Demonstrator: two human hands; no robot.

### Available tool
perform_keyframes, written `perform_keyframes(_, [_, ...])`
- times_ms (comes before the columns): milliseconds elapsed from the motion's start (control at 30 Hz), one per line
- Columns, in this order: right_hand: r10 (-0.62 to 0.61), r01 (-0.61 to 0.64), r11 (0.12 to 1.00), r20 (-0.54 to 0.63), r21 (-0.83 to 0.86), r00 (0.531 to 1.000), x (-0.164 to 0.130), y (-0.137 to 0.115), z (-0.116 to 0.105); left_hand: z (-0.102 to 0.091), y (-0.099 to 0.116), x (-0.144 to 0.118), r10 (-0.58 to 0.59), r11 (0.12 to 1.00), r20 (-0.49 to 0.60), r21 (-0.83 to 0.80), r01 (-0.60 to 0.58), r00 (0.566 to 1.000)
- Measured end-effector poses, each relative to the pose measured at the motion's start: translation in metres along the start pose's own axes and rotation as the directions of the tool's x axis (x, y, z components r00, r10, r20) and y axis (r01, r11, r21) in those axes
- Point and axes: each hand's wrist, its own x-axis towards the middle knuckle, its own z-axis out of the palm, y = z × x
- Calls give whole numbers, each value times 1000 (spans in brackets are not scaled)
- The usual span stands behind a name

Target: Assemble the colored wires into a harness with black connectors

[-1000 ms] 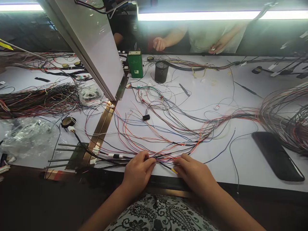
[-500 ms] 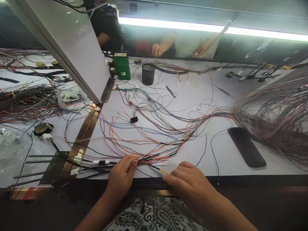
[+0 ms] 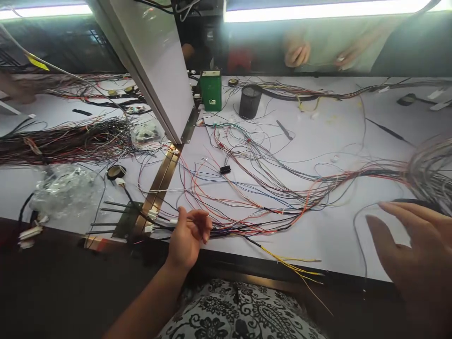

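Note:
My left hand [image 3: 189,237] is at the front edge of the white table [image 3: 335,235], fingers curled around a bundle of red, black and blue wires [image 3: 247,230] that fans out across the table. Yellow wire ends [image 3: 294,267] from this bundle trail over the table's edge. My right hand [image 3: 413,256] hovers far to the right, fingers spread and holding nothing, just in front of a flat black object [image 3: 420,203] that it partly hides.
A slanted white panel [image 3: 155,61] and a brass strip [image 3: 160,186] divide the table. Behind stand a green box [image 3: 211,91] and a black mesh cup [image 3: 249,102]. Wire heaps lie at right [image 3: 432,172] and left [image 3: 63,141]; a plastic bag [image 3: 65,190]. Another person's hand [image 3: 296,54] works opposite.
My right hand has let go of the wire bundle and swung far to the right, now spread. My left hand stays on the bundle. The yellow wire ends now lie exposed.

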Motion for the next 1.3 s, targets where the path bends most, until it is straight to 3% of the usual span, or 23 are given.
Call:
perform_keyframes(100, [115,-116,993,-14,-27,993,0,13,-5,-5,3,0,-9,1000,-12,0,9,1000])
perform_keyframes(200, [331,-322,944,191,-77,924,-5,37,-13,-9,1,2,-19,998,-50,65,22,999])
perform_keyframes(300, [447,-425,890,510,-169,735,-18,58,-17,-9,-2,4,-1,989,-80,148,13,997])
perform_keyframes(400, [398,-441,883,756,-161,519,-31,62,-13,-10,-5,4,14,972,-77,236,5,997])
perform_keyframes(467, [336,-442,888,834,-127,437,-36,55,-9,-14,-8,4,10,961,-65,277,9,998])
perform_keyframes(567, [340,-394,901,860,-182,380,-34,36,-9,-21,-12,5,16,945,-56,328,3,998])
perform_keyframes(633, [318,-373,911,873,-175,369,-27,20,-14,-23,-13,5,16,934,-56,358,5,998])
perform_keyframes(700, [146,-439,898,927,22,346,-17,3,-24,-20,-13,3,13,930,-72,367,14,997])
perform_keyframes(767, [-129,-563,767,934,306,332,-9,-13,-34,-14,-11,0,11,933,-92,360,23,996])
perform_keyframes(833, [-295,-653,594,882,470,367,-2,-24,-40,-8,-9,-3,17,932,-103,361,21,994])
perform_keyframes(933, [-279,-667,511,838,543,468,1,-28,-38,-3,-8,-5,39,926,-88,377,-3,995])
perform_keyframes(1000, [-261,-690,464,830,556,493,0,-27,-30,-4,-9,-4,73,917,-60,397,-43,996])
perform_keyframes(1067, [-282,-731,333,802,596,526,-3,-28,-23,-7,-11,-3,103,896,-11,436,-88,995])
perform_keyframes(1167, [-289,-699,166,712,695,639,-5,-39,-15,-10,-12,-4,122,870,101,468,-155,987])
perform_keyframes(1233, [-315,-654,193,677,732,665,-3,-50,-12,-10,-12,-6,134,867,170,458,-199,976])
perform_keyframes(1300, [-375,-630,285,689,722,620,0,-61,-11,-9,-11,-10,137,865,217,449,-224,966])
